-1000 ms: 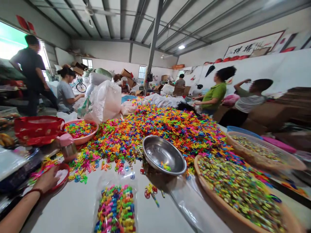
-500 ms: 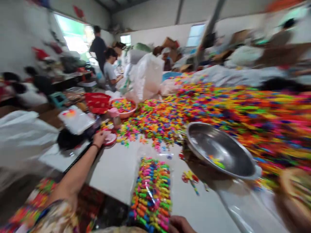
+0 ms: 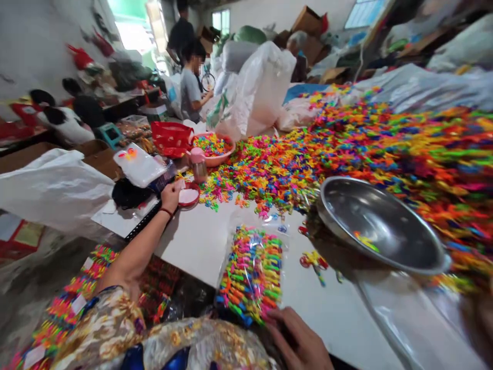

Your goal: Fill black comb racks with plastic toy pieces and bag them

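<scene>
My left hand [image 3: 170, 194] reaches far out to a small red dish [image 3: 189, 196] with something white in it, its fingers curled on the dish's left rim. My right hand [image 3: 298, 339] is at the bottom edge, fingers bent on the near end of a clear bag [image 3: 252, 272] packed with coloured plastic pieces. The bag lies flat on the white table [image 3: 200, 241]. A steel bowl [image 3: 379, 223] sits tilted to the right of the bag, with a few pieces inside. A few loose pieces [image 3: 314, 261] lie between bag and bowl.
A large heap of coloured pieces [image 3: 346, 149] covers the table's far side. A pink basin [image 3: 213, 149], a pink-lidded bottle [image 3: 199, 163] and a red bag [image 3: 171, 137] stand beyond the dish. A big white sack [image 3: 262, 87] and a seated person [image 3: 191, 85] are behind.
The view has swung left and down. My right hand has come into sight at the bag's near end. My left hand has stayed at the red dish.
</scene>
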The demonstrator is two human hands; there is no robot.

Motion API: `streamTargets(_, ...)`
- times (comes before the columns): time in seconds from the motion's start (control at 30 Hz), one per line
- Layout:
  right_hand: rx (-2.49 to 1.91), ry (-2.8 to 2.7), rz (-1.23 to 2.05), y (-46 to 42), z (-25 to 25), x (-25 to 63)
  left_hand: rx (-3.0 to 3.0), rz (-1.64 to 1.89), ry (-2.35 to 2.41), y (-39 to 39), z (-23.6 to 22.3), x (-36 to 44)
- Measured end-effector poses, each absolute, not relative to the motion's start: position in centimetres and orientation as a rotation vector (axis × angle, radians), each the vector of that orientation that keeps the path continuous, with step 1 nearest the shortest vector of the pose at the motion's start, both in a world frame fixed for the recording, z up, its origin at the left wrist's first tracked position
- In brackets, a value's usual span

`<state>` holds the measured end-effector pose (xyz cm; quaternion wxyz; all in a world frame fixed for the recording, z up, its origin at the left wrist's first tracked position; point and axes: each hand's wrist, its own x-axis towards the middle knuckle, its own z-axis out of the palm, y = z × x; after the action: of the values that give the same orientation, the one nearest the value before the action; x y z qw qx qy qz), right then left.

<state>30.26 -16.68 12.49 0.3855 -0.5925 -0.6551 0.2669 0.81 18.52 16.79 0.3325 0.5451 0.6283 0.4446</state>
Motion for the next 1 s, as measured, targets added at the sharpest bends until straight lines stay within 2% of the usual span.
streamTargets(0.1,-1.555,-1.666,0.579,-15.9,13.2,29.5,1.481,1.134,1.443,13.3,17.1,2.8)
streamTargets(0.2,-1.58,-1.639,0.492,-14.9,13.4,28.8,1.555,0.937,1.123,5.4,17.8,4.5)
streamTargets(0.3,-1.631,-1.594,0.535,-14.1,13.4,28.4,1.708,0.734,0.774,-1.7,18.4,6.3)
streamTargets(0.4,-1.647,-1.569,0.587,-13.3,13.6,28.3,1.924,0.709,0.69,-5.3,17.6,8.4)
streamTargets(0.6,-1.606,-1.576,0.357,-12.5,13.3,28.3,2.353,0.946,0.995,-6.0,13.6,12.2)
streamTargets(0.73,-1.517,-1.69,0.096,-12.3,12.9,28.3,2.555,1.031,1.164,-5.9,12.9,13.6)
streamTargets(1.0,-1.43,-1.936,-0.216,-11.8,12.1,28.0,2.512,0.978,1.444,-3.5,11.6,14.8)
